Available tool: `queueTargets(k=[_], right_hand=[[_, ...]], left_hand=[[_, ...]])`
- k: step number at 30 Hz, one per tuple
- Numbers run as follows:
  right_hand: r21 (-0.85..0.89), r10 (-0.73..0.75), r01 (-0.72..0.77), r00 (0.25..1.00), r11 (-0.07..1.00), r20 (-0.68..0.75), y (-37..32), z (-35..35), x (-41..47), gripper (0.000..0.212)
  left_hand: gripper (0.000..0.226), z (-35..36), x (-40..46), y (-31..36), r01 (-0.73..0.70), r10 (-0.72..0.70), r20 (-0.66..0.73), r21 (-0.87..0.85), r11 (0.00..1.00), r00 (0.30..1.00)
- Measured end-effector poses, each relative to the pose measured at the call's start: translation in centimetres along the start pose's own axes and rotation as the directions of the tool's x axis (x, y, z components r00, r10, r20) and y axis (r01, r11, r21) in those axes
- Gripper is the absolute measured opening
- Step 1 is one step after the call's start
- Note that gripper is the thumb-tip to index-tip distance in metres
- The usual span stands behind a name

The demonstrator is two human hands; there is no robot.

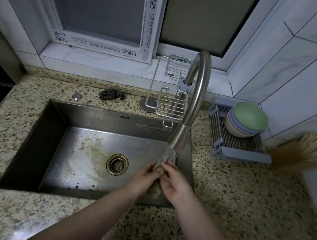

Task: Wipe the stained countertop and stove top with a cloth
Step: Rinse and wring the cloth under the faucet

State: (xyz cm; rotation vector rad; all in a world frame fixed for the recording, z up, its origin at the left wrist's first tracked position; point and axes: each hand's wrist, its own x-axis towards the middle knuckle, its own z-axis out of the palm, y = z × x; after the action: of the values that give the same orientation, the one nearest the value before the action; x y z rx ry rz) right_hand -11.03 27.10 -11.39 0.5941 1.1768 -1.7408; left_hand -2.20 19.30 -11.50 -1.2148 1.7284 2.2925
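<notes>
Both hands hold one bunched brown cloth (157,176) between them over the right side of the sink (58,128), under the water running from the tap (194,96). The left hand (143,178) has its grip wrapped on the cloth's left side, and the right hand (176,185) has its grip closed on the right side, fingers (168,167) pinching the top of the wad where the stream lands. The cloth is so crumpled that little of it shows past the hands.

As I judge it, this is a rinse before wiping. The stream strikes close to the sink's right wall, so water could spatter over the edge onto the counter (253,199). A cloth carried out soaking would drip across the granite and smear stains instead of lifting them, so it needs a firm wring. The tap may also be left running once both hands are busy.

Outward from the hands: the drain (117,164) lies just left of them, amid a yellowish smear on the sink floor. Behind the sink are a dark scrubber (111,95), a wire rack (172,106) by the tap base and a small metal cap (76,96). To the right, stacked bowls (246,120) sit on a grey drying rack (235,146), with a straw brush (306,152) against the wall; these crowd the right counter and would have to be wiped around. The stove top cannot be made out
</notes>
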Motion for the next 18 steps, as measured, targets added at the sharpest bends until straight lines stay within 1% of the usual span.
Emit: queueTargets(k=[3,5,10,12,15,18], right_hand=[[-0.041,-0.014,0.016,0.999,0.999,0.042,0.0,0.4,-0.8,0.031],[-0.054,-0.030,0.033,0.999,0.998,0.041,0.0,0.2,-0.8,0.036],[-0.123,-0.068,0.068,0.998,0.990,0.002,-1.0,0.3,-1.4,0.039],[-0.148,-0.098,0.097,0.995,0.984,0.001,-1.4,0.5,-1.6,0.034],[-0.179,-0.142,0.136,0.990,0.975,-0.024,-1.9,0.7,-1.5,0.032],[-0.226,-0.168,0.142,0.981,0.964,-0.099,-2.0,0.5,-0.8,0.035]], left_hand=[[0.028,-0.6,0.1,-0.2,-0.073,0.076,-0.038,0.067,0.995,0.996],[0.025,-0.8,0.3,-0.3,-0.081,0.083,-0.025,0.085,0.993,0.996],[0.024,-0.9,0.5,-0.3,-0.064,0.064,-0.004,-0.040,0.997,0.998],[0.024,-0.9,0.7,-0.3,-0.081,0.081,-0.011,-0.048,0.996,0.997],[0.022,-0.5,1.0,-0.3,-0.110,0.104,-0.099,-0.060,0.992,0.990],[0.021,-0.3,1.4,0.0,-0.116,0.099,-0.205,-0.076,0.990,0.974]])
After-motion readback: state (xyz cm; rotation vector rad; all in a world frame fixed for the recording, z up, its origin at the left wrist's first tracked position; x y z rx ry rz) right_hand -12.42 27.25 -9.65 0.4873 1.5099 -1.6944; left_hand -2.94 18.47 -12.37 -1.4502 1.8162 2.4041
